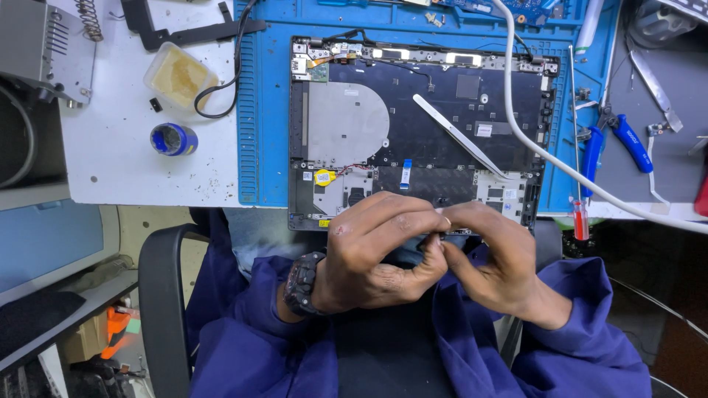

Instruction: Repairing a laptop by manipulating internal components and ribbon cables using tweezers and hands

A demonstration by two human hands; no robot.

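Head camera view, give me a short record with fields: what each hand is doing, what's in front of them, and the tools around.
left hand: the left hand, a black watch on its wrist, pinches a small dark part together with the right; the part is mostly hidden
right hand: the right hand, fingertips meeting the left's
in front: opened laptop base on a blue mat
on the base: white tweezers, yellow coin cell
right side: blue-handled pliers, white cable
left side: small blue jar
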